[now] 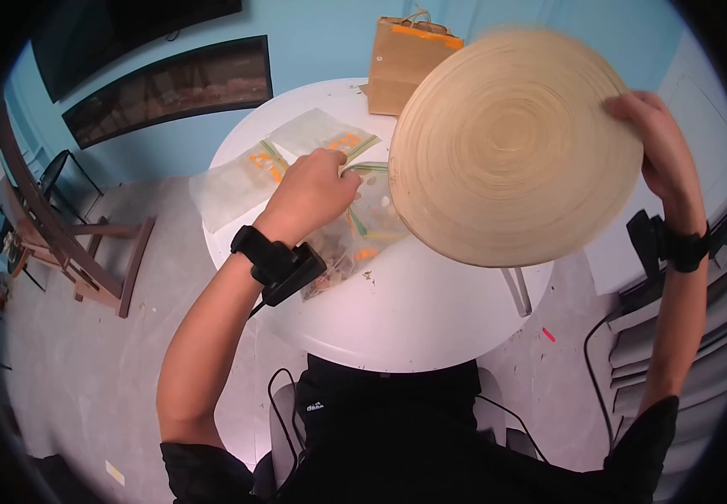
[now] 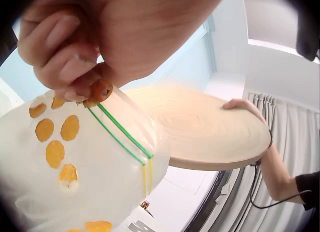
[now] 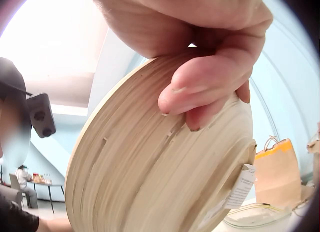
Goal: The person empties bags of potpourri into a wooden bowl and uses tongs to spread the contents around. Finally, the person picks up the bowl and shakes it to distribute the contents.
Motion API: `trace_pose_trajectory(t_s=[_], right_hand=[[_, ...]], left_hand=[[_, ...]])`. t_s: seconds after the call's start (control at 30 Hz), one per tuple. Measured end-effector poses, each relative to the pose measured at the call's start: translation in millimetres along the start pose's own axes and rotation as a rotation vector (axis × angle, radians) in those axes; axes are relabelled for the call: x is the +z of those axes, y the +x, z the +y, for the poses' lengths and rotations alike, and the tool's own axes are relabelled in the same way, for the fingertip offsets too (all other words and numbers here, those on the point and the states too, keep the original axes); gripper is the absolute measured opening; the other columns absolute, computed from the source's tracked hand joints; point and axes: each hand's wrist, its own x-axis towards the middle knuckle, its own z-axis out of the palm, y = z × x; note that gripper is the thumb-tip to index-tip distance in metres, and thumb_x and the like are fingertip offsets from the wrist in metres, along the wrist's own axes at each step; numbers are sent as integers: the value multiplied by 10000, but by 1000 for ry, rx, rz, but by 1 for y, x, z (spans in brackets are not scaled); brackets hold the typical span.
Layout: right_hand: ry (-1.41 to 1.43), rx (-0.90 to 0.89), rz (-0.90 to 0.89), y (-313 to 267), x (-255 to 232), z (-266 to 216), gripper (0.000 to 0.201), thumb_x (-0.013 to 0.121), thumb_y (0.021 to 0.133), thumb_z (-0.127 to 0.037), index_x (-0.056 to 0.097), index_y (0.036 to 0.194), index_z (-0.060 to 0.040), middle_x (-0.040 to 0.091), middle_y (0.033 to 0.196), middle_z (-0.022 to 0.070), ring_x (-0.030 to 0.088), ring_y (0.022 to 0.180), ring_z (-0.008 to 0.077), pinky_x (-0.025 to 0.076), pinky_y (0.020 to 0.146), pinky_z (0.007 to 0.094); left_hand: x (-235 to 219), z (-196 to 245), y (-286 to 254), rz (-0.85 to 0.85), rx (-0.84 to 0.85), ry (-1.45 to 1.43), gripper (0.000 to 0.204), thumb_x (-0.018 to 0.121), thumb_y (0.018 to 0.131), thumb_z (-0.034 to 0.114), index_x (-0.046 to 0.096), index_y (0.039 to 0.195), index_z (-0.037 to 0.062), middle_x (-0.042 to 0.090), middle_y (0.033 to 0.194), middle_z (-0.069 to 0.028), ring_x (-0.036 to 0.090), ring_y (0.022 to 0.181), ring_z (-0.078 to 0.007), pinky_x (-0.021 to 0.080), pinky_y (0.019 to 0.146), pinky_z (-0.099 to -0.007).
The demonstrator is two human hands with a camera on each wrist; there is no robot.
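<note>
My right hand (image 1: 661,147) grips the rim of a large round bamboo plate (image 1: 514,147), raised over the table's right side. In the right wrist view, the fingers (image 3: 200,92) curl over the edge onto its ringed surface (image 3: 150,152), which bears a paper label (image 3: 241,187). Curled fingers of my left hand (image 1: 313,189) pinch the top of a translucent zip bag (image 2: 110,182) with orange spots and green and yellow seal lines. A small orange-brown patch (image 2: 101,90) shows at those fingertips; whether it is part of the bag, I cannot tell.
More zip bags (image 1: 237,185) lie on the round white table (image 1: 397,323), one with mixed contents (image 1: 330,260) nearer me. A brown paper bag (image 1: 393,71) stands at the back. Small crumbs dot the tabletop. A wooden easel (image 1: 111,260) is on the floor at the left.
</note>
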Motion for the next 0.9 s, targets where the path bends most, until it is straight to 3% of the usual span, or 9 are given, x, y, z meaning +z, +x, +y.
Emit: trace_pose_trajectory(t_s=[0.03, 0.07, 0.13, 0.2, 0.37, 0.5, 0.53, 0.63, 0.9], right_hand=[[89, 37, -84, -1, -4, 10, 299, 605, 888, -213, 629, 940, 80, 657, 765, 80, 611, 558, 141, 502, 525, 260], [207, 86, 48, -13, 1, 15, 264, 602, 909, -192, 651, 930, 66, 671, 800, 75, 641, 641, 139, 531, 639, 260], [280, 171, -148, -17, -18, 47, 238, 613, 914, -167, 669, 938, 64, 698, 843, 92, 672, 695, 153, 546, 687, 284], [471, 282, -144, -34, -18, 69, 227, 615, 913, -142, 678, 970, 69, 719, 884, 108, 694, 730, 162, 549, 689, 290], [814, 525, 78, -95, -54, 162, 250, 614, 925, -147, 668, 1070, 48, 735, 1013, 169, 733, 871, 254, 599, 792, 356], [801, 505, 225, -168, -62, 192, 286, 623, 927, -165, 669, 1053, 88, 731, 1035, 172, 726, 848, 241, 586, 797, 347], [781, 488, 265, -183, -62, 198, 287, 628, 926, -169, 674, 1045, 87, 732, 1031, 164, 722, 838, 229, 580, 789, 338], [694, 482, 250, -225, -56, 216, 292, 644, 929, -179, 679, 1055, 82, 733, 1025, 148, 710, 881, 212, 554, 818, 327], [845, 557, 87, -246, 28, 189, 334, 595, 978, -135, 628, 1217, 96, 708, 1156, 150, 688, 996, 199, 529, 902, 319]], left_hand=[[-1, -1, -2, 2, -7, 2, 497, 546, 896, 174, 611, 1289, -123, 699, 736, -192, 701, 696, -240, 540, 694, -350], [-2, -2, -2, -11, -36, -60, 486, 542, 902, 172, 618, 1283, -120, 682, 714, -155, 667, 657, -197, 519, 645, -327], [-4, -3, 1, -20, -54, -116, 475, 538, 908, 170, 626, 1276, -117, 665, 692, -118, 634, 618, -154, 499, 595, -304], [2, -10, 3, 34, -51, -152, 453, 528, 916, 165, 643, 1255, -112, 641, 686, -78, 581, 587, -115, 461, 547, -290], [-18, -13, 10, 97, -69, -164, 416, 515, 931, 160, 670, 1220, -96, 636, 693, -73, 568, 572, -106, 451, 532, -284], [-39, -16, 25, 182, -63, -189, 393, 512, 926, 166, 693, 1150, -101, 665, 726, -106, 592, 570, -146, 473, 556, -296], [-44, -17, 30, 223, -67, -243, 390, 520, 909, 173, 707, 1103, -110, 699, 747, -154, 648, 594, -201, 522, 611, -331], [-63, -9, 35, 149, -124, -399, 377, 488, 921, 158, 701, 1100, -97, 584, 670, -37, 469, 512, -75, 334, 448, -241], [-54, 3, 62, 109, -104, -332, 377, 474, 926, 144, 677, 1112, -113, 581, 688, -48, 456, 522, -73, 327, 452, -247]])
